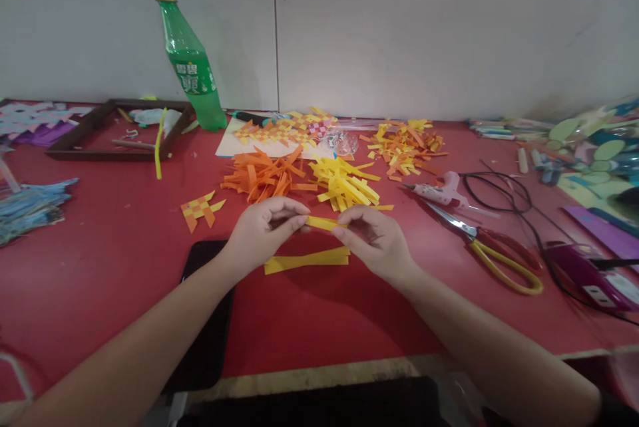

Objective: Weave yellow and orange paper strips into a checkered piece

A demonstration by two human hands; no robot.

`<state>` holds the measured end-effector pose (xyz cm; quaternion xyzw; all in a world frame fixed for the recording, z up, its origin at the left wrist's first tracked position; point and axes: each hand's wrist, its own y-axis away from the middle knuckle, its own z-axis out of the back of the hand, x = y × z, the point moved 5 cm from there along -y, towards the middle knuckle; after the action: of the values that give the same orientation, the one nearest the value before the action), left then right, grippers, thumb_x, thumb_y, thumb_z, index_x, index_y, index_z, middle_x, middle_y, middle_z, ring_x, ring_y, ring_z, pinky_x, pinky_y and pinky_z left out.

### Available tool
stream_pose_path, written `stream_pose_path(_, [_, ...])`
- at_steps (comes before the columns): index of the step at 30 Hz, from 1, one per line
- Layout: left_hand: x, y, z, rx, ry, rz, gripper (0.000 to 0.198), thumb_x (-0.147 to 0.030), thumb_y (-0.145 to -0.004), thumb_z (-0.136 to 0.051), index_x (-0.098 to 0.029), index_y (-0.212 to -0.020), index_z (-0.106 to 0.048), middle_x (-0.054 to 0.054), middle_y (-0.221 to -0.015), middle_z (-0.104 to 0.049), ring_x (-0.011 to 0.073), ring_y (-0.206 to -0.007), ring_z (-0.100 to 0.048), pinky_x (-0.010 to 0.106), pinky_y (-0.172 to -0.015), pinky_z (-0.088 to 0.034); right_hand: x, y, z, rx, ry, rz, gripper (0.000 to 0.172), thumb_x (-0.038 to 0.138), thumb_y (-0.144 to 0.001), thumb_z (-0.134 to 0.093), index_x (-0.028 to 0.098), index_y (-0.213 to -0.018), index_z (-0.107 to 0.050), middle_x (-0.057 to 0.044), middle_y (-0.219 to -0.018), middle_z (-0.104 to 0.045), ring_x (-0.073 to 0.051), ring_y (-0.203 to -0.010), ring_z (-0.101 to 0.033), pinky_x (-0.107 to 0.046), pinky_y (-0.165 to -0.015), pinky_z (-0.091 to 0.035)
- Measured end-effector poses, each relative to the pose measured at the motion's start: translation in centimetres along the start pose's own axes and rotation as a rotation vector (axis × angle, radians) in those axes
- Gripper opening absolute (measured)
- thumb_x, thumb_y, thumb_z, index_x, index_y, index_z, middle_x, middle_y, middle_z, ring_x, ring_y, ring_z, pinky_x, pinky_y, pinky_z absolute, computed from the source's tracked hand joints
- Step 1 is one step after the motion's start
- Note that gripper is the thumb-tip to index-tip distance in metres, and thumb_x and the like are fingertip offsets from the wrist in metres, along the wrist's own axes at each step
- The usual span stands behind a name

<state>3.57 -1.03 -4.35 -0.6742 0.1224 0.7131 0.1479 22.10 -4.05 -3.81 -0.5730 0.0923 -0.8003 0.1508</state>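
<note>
Head view, from the left: a frayed bundle of blue strips (37, 209) runs near the picture's edge on the red table (339, 327), before a dark brown rectangular frame (102, 155) whose small contents are hard to make out. A green plastic bottle with a yellow cap (188, 61) appears tilted behind a woven orange-and-yellow fish shape (200, 209). Below that, a flat black slab (204, 320) is partly covered by the left forearm. The left hand (267, 234) pinches one end of a short yellow strip (321, 222), held above the table near a heap of orange strips (262, 177); fingers hide its ends, and its layers cannot be counted. Longer flat yellow strips (308, 259) lie nearer, just before a heap of yellow strips (344, 182). The right hand (375, 241) pinches the other end. Beyond are a pink glue gun (442, 193), scissors with red and yellow handles (504, 271), and a blurred purple device (584, 274), cut off at right.
</note>
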Motion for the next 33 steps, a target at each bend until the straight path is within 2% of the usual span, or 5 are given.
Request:
stream_pose_path(7, [-0.1, 0.0, 0.4, -0.045, -0.131, -0.093, 0.021, -0.036, -0.083, -0.068, -0.017, -0.091, -0.07, 0.005, -0.086, -0.074, 0.0173, -0.078, -0.071, 0.028, -0.075, -0.059, -0.8, 0.0, -0.1, -0.023, -0.105, -0.137, 0.024, 0.04, -0.081, -0.069, 0.02, -0.08, -0.056, -0.003, -0.074, -0.064, -0.016, -0.069, -0.066, -0.028, -0.061, -0.055])
stream_pose_path(10, [-0.1, 0.0, 0.5, -0.059, -0.154, -0.082, 0.023, -0.038, -0.081, -0.071, -0.018, -0.092, -0.071, 0.005, -0.087, -0.074, 0.0174, -0.079, -0.071, 0.027, -0.074, -0.059, -0.8, -0.1, -0.1, -0.026, -0.13, -0.162, 0.025, 0.041, -0.08, -0.07, 0.02, -0.079, -0.056, -0.003, -0.071, -0.065, -0.016, -0.067, -0.067, -0.027, -0.059, -0.054])
stream_pose_path(15, [0.1, 0.1, 0.6, -0.098, -0.138, -0.009, 0.049, -0.036, -0.071, -0.08, -0.02, -0.114, -0.063, 0.003, -0.087, -0.073, 0.0181, -0.078, -0.072, 0.026, -0.071, -0.058, -0.8, -0.2, -0.1, -0.028, -0.142, -0.179, 0.025, 0.041, -0.08, -0.07, 0.02, -0.079, -0.056, -0.002, -0.07, -0.067, -0.014, -0.065, -0.067, -0.027, -0.061, -0.056])
stream_pose_path(24, [0.1, 0.0, 0.5, -0.092, -0.069, -0.064, 0.028, -0.033, -0.074, -0.076, -0.017, -0.096, -0.069, 0.005, -0.087, -0.074, 0.0192, -0.081, -0.071, 0.031, -0.077, -0.059, -1.0, -0.2, -0.2, -0.014, -0.146, -0.187, 0.027, 0.042, -0.079, -0.072, 0.02, -0.079, -0.056, -0.002, -0.07, -0.068, -0.015, -0.066, -0.068, -0.028, -0.063, -0.057])
stream_pose_path(33, [0.3, 0.0, 0.6, -0.104, -0.082, -0.03, 0.035, -0.032, -0.071, -0.079, -0.017, -0.101, -0.069, 0.005, -0.089, -0.074, 0.0186, -0.084, -0.071, 0.029, -0.077, -0.057, -1.2, -0.2, -0.2, -0.021, -0.215, -0.231, 0.029, 0.041, -0.076, -0.074, 0.019, -0.081, -0.054, 0.0, -0.069, -0.065, -0.014, -0.064, -0.07, -0.027, -0.062, -0.058])
